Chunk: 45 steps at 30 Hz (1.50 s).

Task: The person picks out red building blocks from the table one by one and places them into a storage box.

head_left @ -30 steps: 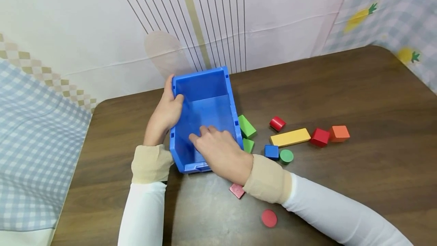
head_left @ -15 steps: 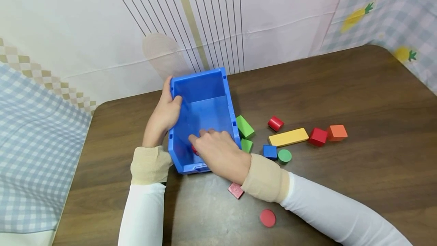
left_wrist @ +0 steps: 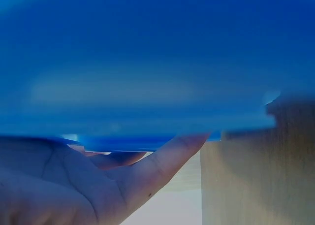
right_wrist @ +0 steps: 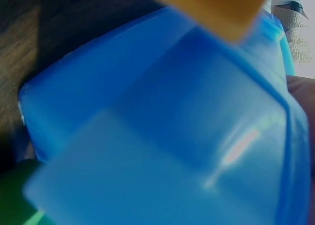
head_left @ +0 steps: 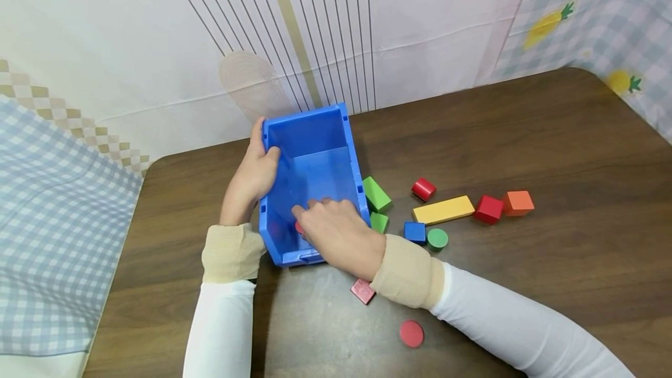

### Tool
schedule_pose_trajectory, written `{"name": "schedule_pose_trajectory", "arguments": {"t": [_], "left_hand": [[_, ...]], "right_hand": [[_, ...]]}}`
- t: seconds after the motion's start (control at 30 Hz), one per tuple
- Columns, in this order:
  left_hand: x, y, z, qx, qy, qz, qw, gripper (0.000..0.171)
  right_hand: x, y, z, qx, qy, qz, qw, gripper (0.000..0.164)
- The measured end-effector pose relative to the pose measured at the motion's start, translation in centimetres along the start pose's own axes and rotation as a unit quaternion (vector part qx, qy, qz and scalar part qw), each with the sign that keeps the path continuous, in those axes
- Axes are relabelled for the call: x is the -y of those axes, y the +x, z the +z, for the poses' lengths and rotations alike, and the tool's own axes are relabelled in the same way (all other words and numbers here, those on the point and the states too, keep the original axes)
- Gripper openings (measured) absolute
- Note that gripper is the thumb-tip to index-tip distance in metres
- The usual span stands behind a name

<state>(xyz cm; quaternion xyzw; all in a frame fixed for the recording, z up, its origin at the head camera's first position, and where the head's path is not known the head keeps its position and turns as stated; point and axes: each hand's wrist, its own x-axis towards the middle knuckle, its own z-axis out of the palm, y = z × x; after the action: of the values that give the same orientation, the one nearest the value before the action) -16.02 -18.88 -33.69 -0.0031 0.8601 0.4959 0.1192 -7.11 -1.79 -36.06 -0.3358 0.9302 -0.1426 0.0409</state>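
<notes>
A blue plastic bin [head_left: 321,174] stands on the table, its opening facing up. The left hand [head_left: 253,174] grips its left wall, thumb over the rim on the inner side; in the left wrist view, the bin's side hides most of this hand. Inside the bin's near half is the right hand [head_left: 338,229], back upward, fingertips pointing down and largely hidden. A small red piece [head_left: 298,227] shows just beside those fingers; whether they hold it is not visible. A blurred orange-yellow shape [right_wrist: 221,8] crosses the top of the right wrist view.
Right of the bin lie two green blocks [head_left: 376,194], a red cylinder [head_left: 423,189], a yellow bar [head_left: 443,210], a blue cube [head_left: 415,233], a green disc [head_left: 437,240], a red block [head_left: 489,210] and an orange block [head_left: 518,203]. Nearer are a pink block [head_left: 363,291] and red disc [head_left: 412,333].
The red piece beside the right fingers was out of sight one second ago and came into view inside the bin. Both hands and the bin stay almost in place.
</notes>
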Motion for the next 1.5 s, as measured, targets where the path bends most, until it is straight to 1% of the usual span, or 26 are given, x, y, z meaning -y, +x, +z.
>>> {"name": "schedule_pose_trajectory", "arguments": {"t": [0.27,0.5,0.67,0.8,1.0,1.1,1.17,1.37,1.5], "left_hand": [[0.0,0.0,-0.1,-0.005,0.002,0.001,1.0000,0.072],[0.0,0.1,-0.1,-0.001,0.002,-0.001,1.0000,0.072],[-0.2,0.5,0.2,0.002,-0.001,-0.001,1.0000,0.073],[-0.1,0.5,0.3,0.002,0.002,-0.004,1.0000,0.073],[0.0,0.0,-0.1,-0.001,0.006,-0.004,1.0000,0.073],[0.1,0.0,-0.1,0.001,0.001,0.001,1.0000,0.073],[0.1,0.0,-0.1,0.001,0.000,0.002,1.0000,0.073],[0.0,0.1,-0.1,-0.003,-0.002,0.005,1.0000,0.074],[0.1,0.0,0.0,-0.003,-0.003,0.005,1.0000,0.074]], "right_hand": [[-0.1,0.1,0.0,-0.011,-0.006,-0.010,1.000,0.039],[-0.1,-0.1,-0.3,-0.013,0.009,-0.014,1.000,0.034],[-0.3,-0.5,-0.8,-0.013,0.020,-0.016,1.000,0.035],[-0.1,-0.9,-1.3,-0.017,0.027,-0.026,0.999,0.036],[0.2,-1.5,-2.0,0.000,0.021,-0.067,0.998,0.037],[0.0,-1.9,-2.3,0.011,0.017,-0.077,0.997,0.041],[-0.2,-2.1,-2.4,0.017,0.018,-0.082,0.996,0.040],[-0.5,-2.4,-2.8,0.034,0.046,-0.100,0.993,0.035],[-0.4,-2.8,-3.3,0.041,0.041,-0.111,0.992,0.031]]}}
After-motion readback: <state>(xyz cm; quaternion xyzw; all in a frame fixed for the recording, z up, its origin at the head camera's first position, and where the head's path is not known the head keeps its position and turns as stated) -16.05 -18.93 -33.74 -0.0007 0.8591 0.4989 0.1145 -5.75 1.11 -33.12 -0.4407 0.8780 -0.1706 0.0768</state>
